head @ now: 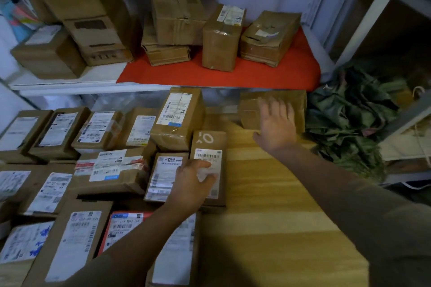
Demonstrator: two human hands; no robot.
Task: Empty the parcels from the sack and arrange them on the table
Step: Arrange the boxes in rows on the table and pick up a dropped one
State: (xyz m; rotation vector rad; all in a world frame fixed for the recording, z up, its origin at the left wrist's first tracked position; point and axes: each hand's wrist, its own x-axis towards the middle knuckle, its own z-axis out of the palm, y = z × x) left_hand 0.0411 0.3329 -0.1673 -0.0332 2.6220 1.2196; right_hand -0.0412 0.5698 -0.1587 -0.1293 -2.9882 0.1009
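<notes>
2 hands [196,184], flat on parcels [211,165]

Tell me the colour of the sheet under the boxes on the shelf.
Red; the sheet shows clearly in the head view.

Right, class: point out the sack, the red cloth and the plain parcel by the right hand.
sack [349,123], head view, on its crumpled green folds.
red cloth [233,77], head view, on its bare front strip.
plain parcel [249,109], head view, on its left face.
right hand [277,128], head view, on its back.
</notes>
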